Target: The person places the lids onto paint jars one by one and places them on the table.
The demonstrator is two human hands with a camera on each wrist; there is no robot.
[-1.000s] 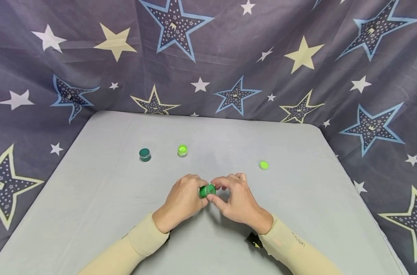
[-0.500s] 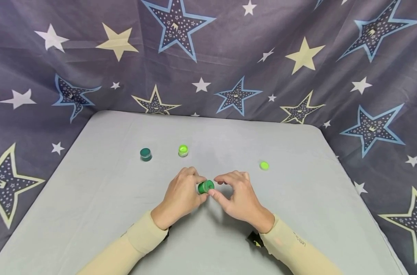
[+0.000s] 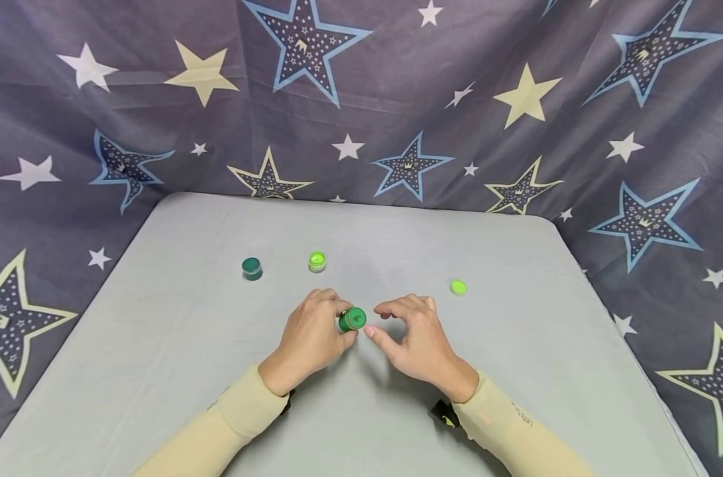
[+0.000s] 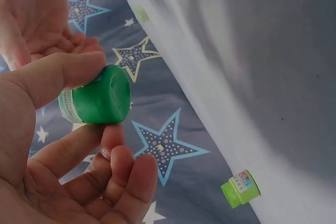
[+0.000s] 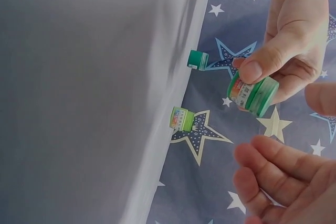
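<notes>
Right hand (image 3: pixel 419 341) drawn off green jar (image 3: pixel 353 319), loosely spread just beside it, left hand (image 3: pixel 311 336) pinching the jar.

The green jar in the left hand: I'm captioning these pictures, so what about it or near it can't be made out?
Green jar, right wrist view: label print, too small to read.
Lime jar, right wrist view: label print, too small.
Green jar, head view: its left side, hidden by the left hand.
Right hand, left wrist view: cut off by the frame edge.
</notes>
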